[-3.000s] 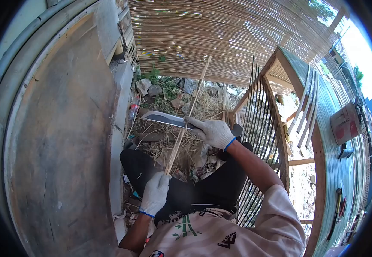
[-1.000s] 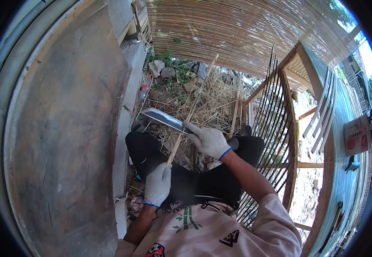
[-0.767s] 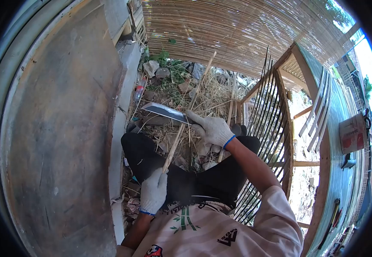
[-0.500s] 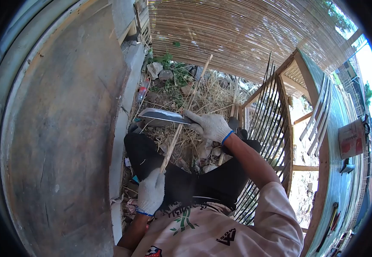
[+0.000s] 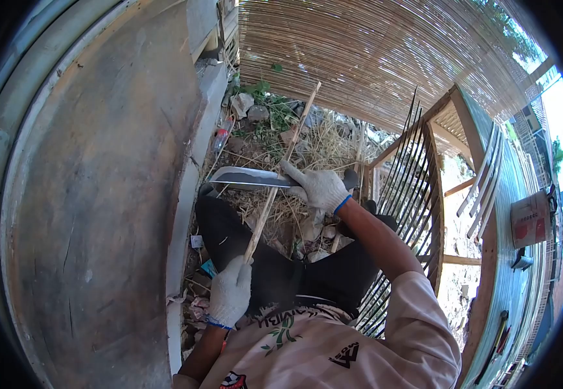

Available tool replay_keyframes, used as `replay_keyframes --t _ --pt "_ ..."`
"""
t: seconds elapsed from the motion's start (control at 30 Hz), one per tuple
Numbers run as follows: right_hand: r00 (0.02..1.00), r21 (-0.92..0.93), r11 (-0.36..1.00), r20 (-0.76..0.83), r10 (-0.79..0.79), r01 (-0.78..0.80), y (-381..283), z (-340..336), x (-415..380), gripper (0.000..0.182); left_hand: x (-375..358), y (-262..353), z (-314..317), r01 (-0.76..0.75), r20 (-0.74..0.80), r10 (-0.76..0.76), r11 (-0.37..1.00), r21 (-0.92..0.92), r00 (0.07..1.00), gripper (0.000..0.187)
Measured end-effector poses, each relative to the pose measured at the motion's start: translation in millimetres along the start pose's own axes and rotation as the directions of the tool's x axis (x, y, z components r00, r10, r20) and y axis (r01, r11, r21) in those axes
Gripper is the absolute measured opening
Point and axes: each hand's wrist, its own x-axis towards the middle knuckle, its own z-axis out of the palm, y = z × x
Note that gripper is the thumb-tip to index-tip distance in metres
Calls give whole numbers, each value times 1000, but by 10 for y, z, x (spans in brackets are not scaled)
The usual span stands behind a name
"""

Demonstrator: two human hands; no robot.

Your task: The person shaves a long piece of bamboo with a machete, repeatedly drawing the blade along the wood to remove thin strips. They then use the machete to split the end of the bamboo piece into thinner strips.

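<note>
A long, thin wooden stick [image 5: 265, 217], pale and probably split bamboo, slants up and away from my lap. Its near end is gripped by my left hand [image 5: 231, 293], which wears a white knitted glove. My right hand [image 5: 321, 190], gloved the same way with a blue cuff edge, is closed around a machete [image 5: 246, 176]. The blade points left and lies across the stick around its middle, touching or nearly touching it. The machete's handle is mostly hidden by the fingers. Behind the blade, the far part of the stick stays visible.
A large worn board [image 5: 100, 194] stands close on the left. Dry straw and shavings [image 5: 323, 146] cover stony ground ahead. On the right, dark slats [image 5: 401, 188] lean on a wooden frame beside a bench [image 5: 505, 272] carrying a box [image 5: 531, 219]. A woven bamboo screen [image 5: 359, 58] hangs behind.
The blade's face has tilted slightly on the stick, and my right hand has shifted a little. My left hand keeps its hold. The whole view has turned slightly.
</note>
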Motion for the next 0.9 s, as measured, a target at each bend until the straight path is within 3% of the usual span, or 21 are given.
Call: replay_keyframes --t 0.2,0.3,0.37,0.43,0.5,0.57,0.63,0.7,0.73,0.8,0.87,0.9 --pt "998 -23 998 45 52 -51 -74 -15 -52 74 30 -73 60 -32 -21 32 999 3 999 24" --pt "994 61 993 30 101 -103 -97 58 -52 73 132 -95 1 -11 -14 13 988 157 1000 23" --pt "994 126 987 -47 103 -97 -85 217 -57 70 218 -32 -70 -8 -13 14 923 384 1000 23" --pt "970 194 951 87 228 -241 -173 254 -76 66 289 17 -154 4 -24 7 894 448 1000 23" --pt "974 245 944 27 223 -223 -200 396 -80 66 406 -72 -210 -80 -9 100 849 522 995 23" --pt "956 326 899 119 269 -293 -249 501 -87 65 492 100 -321 -54 13 57 797 602 998 22" --pt "962 370 888 78 263 -273 -255 762 -103 66 578 254 -417 -114 86 75 660 743 993 19" --pt "948 508 802 133 288 -315 -311 802 -60 68 719 317 -497 -191 143 128 566 802 981 16" --pt "925 578 722 241 294 -380 -314 812 -36 71 784 383 -545 -228 176 150 508 831 973 16" --pt "930 643 672 234 284 -367 -329 920 -6 71 917 505 -631 -302 232 226 361 882 946 15" --pt "928 737 566 259 266 -368 -358 968 0 73 1048 611 -723 -346 268 269 307 887 925 14" --pt "934 735 577 246 261 -355 -374 919 6 73 1121 679 -750 -390 309 305 254 885 901 13"
